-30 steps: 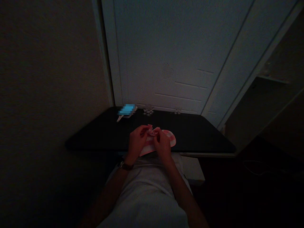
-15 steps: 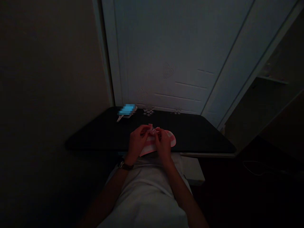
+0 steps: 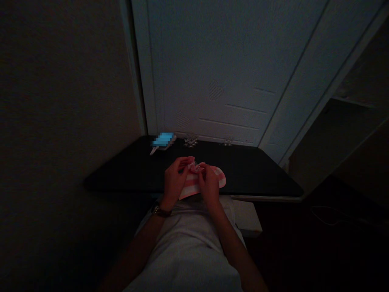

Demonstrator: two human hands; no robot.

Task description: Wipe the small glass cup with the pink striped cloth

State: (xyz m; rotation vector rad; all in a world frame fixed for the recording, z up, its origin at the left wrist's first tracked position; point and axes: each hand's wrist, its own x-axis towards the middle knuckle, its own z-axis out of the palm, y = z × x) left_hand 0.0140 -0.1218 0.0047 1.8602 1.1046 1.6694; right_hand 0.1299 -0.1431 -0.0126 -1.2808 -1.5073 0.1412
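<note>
A pink-and-white striped piece of soft cloth [image 3: 191, 187], sock-like with a rounded right end, lies at the table's front edge beneath my hands. Above it, between my fingertips, is a small bunched pinkish piece [image 3: 195, 166] with shiny, see-through-looking parts; the dim light hides what it is and whether it joins the cloth. My left hand [image 3: 175, 178] pinches its left side, thumb and fingers together. On its right side my right hand [image 3: 209, 184] is also closed in a pinch, covering part of the striped cloth.
The black table [image 3: 121, 172] meets a pale panel [image 3: 194, 81] behind. Toward its back stand a device with a blurred blue screen [image 3: 164, 140] and two clusters of small shiny clear things [image 3: 191, 141]. Below the front edge, at right, is a white box [image 3: 247, 217].
My left fingers have shifted slightly left and up, and the bunched piece looks a little more spread between my hands. My right hand stays almost in place.
</note>
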